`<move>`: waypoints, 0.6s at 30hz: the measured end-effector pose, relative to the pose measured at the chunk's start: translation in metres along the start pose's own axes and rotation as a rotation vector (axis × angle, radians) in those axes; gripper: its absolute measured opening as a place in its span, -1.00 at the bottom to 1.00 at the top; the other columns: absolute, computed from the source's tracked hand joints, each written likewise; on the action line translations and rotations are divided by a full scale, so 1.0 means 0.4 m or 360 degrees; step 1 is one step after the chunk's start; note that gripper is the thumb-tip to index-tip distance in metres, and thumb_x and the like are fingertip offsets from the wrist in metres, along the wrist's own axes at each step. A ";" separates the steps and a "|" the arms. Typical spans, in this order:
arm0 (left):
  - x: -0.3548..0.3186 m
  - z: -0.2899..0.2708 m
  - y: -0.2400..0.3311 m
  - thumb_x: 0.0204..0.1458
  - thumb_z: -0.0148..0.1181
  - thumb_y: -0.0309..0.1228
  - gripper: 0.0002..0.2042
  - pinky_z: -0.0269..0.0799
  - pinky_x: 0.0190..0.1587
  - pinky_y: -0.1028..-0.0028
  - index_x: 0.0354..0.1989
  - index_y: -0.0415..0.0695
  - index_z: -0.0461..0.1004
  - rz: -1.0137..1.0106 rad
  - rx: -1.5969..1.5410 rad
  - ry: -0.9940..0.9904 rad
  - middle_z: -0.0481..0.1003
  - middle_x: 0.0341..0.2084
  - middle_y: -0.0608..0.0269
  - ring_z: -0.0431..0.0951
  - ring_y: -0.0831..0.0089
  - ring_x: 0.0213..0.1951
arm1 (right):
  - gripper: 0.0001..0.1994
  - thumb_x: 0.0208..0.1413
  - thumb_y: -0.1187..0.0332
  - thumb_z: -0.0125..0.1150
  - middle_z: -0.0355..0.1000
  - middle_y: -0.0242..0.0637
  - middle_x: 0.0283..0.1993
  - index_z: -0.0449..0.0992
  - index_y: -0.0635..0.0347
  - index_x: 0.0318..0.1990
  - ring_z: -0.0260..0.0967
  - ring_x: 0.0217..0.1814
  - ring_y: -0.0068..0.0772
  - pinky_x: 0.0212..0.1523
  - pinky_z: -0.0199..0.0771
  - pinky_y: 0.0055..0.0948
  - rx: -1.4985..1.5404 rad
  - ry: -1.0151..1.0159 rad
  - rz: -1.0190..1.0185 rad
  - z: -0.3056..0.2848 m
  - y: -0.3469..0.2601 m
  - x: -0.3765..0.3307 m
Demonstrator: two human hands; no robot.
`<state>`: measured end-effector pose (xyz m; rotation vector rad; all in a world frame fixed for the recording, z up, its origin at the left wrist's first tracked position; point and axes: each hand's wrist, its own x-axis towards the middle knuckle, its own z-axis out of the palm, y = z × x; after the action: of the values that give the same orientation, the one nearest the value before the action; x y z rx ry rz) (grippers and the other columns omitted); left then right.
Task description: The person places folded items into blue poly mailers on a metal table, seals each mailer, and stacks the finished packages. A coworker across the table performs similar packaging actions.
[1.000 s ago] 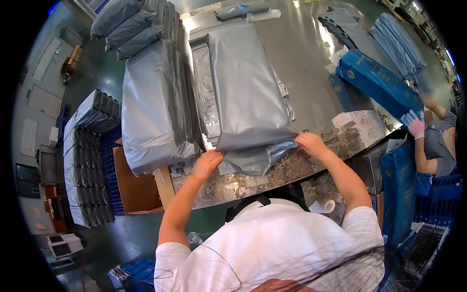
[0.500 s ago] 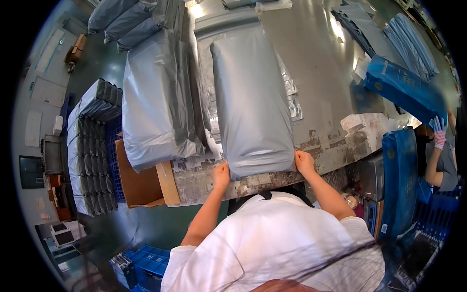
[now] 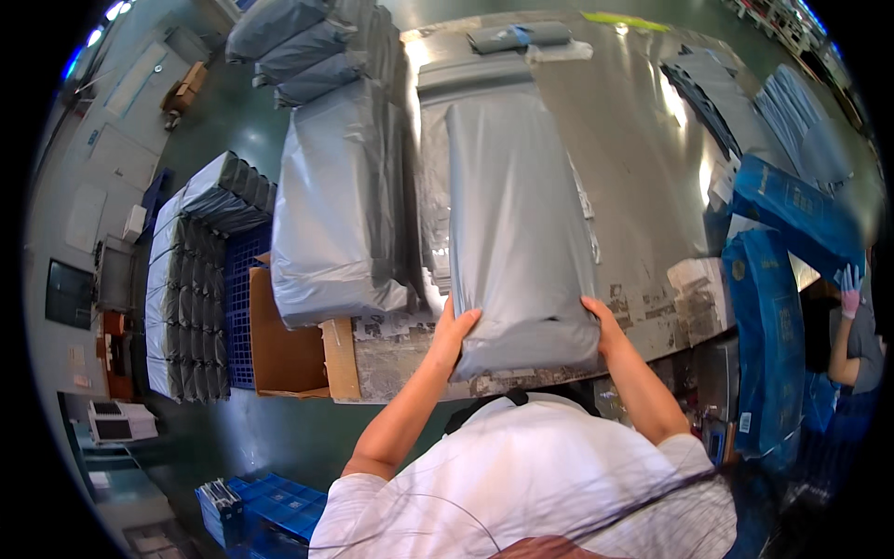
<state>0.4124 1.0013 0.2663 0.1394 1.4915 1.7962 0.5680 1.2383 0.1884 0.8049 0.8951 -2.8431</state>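
A long package wrapped in grey plastic film [image 3: 521, 214] lies on the metal-topped table [image 3: 615, 158], its near end at the front edge before me. My left hand [image 3: 456, 334] grips the near left side of it, thumb on top and fingers down along the side. On the near right side, my right hand [image 3: 601, 326] holds it the same way, its fingers mostly hidden behind the film. Beneath the package, part of a sheet of crinkled film shows along its edges.
Stacked grey packages [image 3: 326, 196] stand to the left, beside an open cardboard box [image 3: 289, 335]. A rolled grey bundle [image 3: 518, 37] lies at the far edge. At right are blue bags [image 3: 768, 335] and a co-worker's gloved hand [image 3: 848, 289]. Blue crates [image 3: 279, 503] sit at lower left.
The package has come nearer to me, over the front edge. My hands went from pinching the film at its near corners to holding its sides. At right, another blue bag now leans upright.
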 end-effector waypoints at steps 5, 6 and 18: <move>-0.118 -0.081 0.167 -0.14 0.14 -0.34 -0.33 0.14 0.07 0.47 0.18 -0.26 0.05 0.0517 0.0276 0.0117 0.26 0.00 0.12 0.27 0.43 0.01 | -0.38 -0.10 0.33 0.12 0.23 -0.13 0.05 0.08 0.20 0.16 0.23 0.07 -0.28 0.03 0.29 -0.30 -0.0097 -0.0112 -0.0406 0.192 0.030 0.001; -0.137 -0.155 0.175 -0.15 0.13 -0.31 -0.33 0.17 0.05 0.45 0.18 -0.27 0.06 0.0508 0.0370 0.0229 0.26 -0.01 0.12 0.28 0.42 0.00 | -0.35 -0.11 0.37 0.13 0.22 -0.16 0.04 0.02 0.19 0.19 0.22 0.05 -0.31 0.03 0.28 -0.32 -0.0154 -0.0144 -0.0369 0.272 0.017 0.011; -0.020 -0.685 0.446 -0.09 -0.01 -0.10 -0.56 0.39 -0.14 0.31 -0.19 -0.24 0.42 0.0479 -0.0376 0.0738 0.45 -0.27 0.03 0.46 0.27 -0.21 | -0.19 -0.01 0.12 0.05 -0.07 0.01 0.26 -0.25 0.26 0.28 -0.11 0.30 -0.22 0.24 -0.12 -0.38 -0.0958 -0.0253 -0.0769 0.849 0.120 0.450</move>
<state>0.1840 0.7795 0.3414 -0.1950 1.6156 2.3508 0.2648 1.0305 0.3108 0.3113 1.9946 -2.6451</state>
